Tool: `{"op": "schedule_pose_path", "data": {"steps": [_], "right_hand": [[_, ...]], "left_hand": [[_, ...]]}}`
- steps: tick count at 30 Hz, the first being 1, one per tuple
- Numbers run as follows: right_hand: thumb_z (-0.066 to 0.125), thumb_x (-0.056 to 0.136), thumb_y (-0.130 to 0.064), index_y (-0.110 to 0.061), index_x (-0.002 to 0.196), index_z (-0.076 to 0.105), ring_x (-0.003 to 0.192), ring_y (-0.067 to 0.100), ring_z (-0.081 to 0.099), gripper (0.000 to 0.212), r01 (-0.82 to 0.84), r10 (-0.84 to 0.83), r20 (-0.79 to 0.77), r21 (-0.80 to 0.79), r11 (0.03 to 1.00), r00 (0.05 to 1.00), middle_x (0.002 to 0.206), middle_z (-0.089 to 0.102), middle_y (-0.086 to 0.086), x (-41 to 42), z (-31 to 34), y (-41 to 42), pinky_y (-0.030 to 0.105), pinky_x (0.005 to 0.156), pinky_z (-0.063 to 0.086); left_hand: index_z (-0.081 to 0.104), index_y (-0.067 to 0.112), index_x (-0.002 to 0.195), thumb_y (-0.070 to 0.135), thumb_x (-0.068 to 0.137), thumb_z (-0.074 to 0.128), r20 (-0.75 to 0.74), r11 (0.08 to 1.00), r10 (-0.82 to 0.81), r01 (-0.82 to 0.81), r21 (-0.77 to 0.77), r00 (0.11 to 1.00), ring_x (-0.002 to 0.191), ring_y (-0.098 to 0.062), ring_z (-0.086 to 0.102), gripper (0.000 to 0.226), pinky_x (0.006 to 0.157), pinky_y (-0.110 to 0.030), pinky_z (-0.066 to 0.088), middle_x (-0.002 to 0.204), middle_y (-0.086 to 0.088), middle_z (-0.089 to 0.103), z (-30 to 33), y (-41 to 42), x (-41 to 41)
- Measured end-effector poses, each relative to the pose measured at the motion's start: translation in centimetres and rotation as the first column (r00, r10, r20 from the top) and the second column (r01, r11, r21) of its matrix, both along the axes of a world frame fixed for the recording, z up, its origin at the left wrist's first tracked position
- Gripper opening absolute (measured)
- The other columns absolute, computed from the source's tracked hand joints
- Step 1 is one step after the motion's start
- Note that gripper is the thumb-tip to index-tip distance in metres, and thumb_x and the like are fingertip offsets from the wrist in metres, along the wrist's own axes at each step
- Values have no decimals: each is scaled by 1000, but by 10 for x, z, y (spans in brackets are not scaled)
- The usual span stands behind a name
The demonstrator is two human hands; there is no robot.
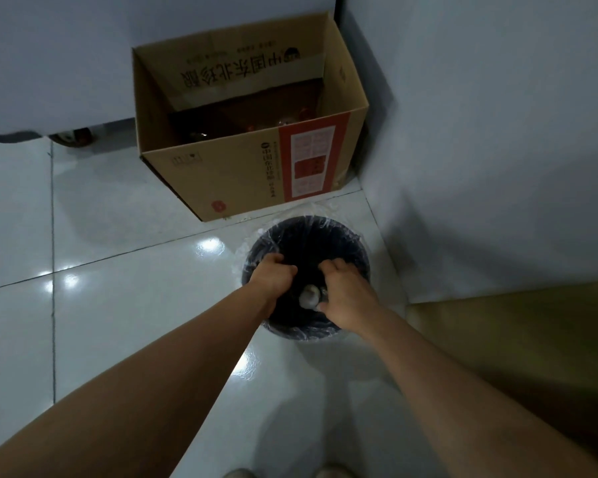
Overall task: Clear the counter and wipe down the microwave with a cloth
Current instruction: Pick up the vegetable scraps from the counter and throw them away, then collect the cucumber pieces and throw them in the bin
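Both my hands hang over a round dark bin (353, 250) lined with a clear plastic bag, which stands on the floor. My left hand (273, 276) is over the bin's left side, its fingers curled downward into a loose fist with nothing visible in it. My right hand (347, 293) is over the right side, fingers bent. A small whitish rounded object (308, 297) sits between the two hands, against my right thumb, above the dark inside of the bin. No counter, microwave or cloth is in view.
An open cardboard box (228, 174) with printed lettering stands behind the bin, dark items at its bottom. A pale wall (497, 132) runs close on the right, a white appliance on a castor (73, 138) is behind left. The floor is glossy white tile (118, 305).
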State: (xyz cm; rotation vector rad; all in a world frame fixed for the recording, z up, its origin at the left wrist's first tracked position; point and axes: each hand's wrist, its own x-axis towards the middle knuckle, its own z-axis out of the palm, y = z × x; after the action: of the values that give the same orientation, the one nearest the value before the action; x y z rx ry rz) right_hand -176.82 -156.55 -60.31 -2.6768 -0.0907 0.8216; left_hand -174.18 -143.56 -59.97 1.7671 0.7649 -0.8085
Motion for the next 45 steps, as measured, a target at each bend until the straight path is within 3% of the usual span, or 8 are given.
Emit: {"op": "schedule_pose_path", "data": {"steps": [4,10,17,28,31,36,42,45], "right_hand": [[70,82,-22,-14,136,36,133,28,32,64,8,-8,-43,15,1000,999,140,37,7,-10,52,-5,35,106,35],[68,83,-23,-15,139,34,132,27,33,66,-53,53,-37,10,999,998,143,36,7,-16,147,-4,37,106,37],[68,83,-23,-14,141,32,132,26,32,70,-90,90,-17,-1,996,996,144,36,6,-16,266,4,37,107,36],[70,81,-24,-15,136,36,126,26,38,65,-141,144,80,-42,989,986,138,42,6,-14,441,18,38,102,41],[69,81,-22,-15,138,34,127,26,38,67,-149,152,121,-37,988,981,140,40,6,-17,478,20,38,101,41],[69,79,-17,-16,138,35,128,25,37,68,-165,163,175,-3,986,971,140,39,6,-21,533,31,37,102,39],[69,78,-16,-16,129,40,119,27,42,59,-271,269,242,-27,962,932,127,44,7,-24,594,62,38,90,44],[70,78,-17,-15,135,37,122,27,41,66,-322,316,249,-15,947,916,133,42,8,-24,626,82,40,95,44]], "left_hand": [[40,18,139,13,90,55,-2,984,-163,163,78,987,120,-31,49,51,103,-39,41,134,-13,50,53,4,-10],[36,16,141,13,88,58,-4,919,-363,358,167,932,121,-32,48,57,102,-43,43,136,-14,48,151,12,-19],[35,16,138,14,85,63,23,877,-443,428,219,896,116,-31,52,60,96,-42,49,133,-14,50,272,24,-25],[39,17,137,18,84,68,142,836,-494,423,351,858,115,-26,53,61,85,-30,49,133,-10,51,441,48,-29],[41,15,136,16,82,68,182,839,-485,397,372,855,115,-26,53,59,90,-33,50,132,-10,52,478,54,-34],[40,17,134,18,82,67,239,854,-454,342,392,858,97,-21,57,59,77,-30,52,121,-9,55,530,67,-49],[44,19,128,18,80,71,261,846,-433,288,449,863,104,-24,58,55,86,-36,54,122,-8,57,592,92,-72],[42,16,133,16,81,70,298,854,-391,222,471,871,112,-26,55,60,93,-37,50,129,-10,54,626,114,-81]]}}
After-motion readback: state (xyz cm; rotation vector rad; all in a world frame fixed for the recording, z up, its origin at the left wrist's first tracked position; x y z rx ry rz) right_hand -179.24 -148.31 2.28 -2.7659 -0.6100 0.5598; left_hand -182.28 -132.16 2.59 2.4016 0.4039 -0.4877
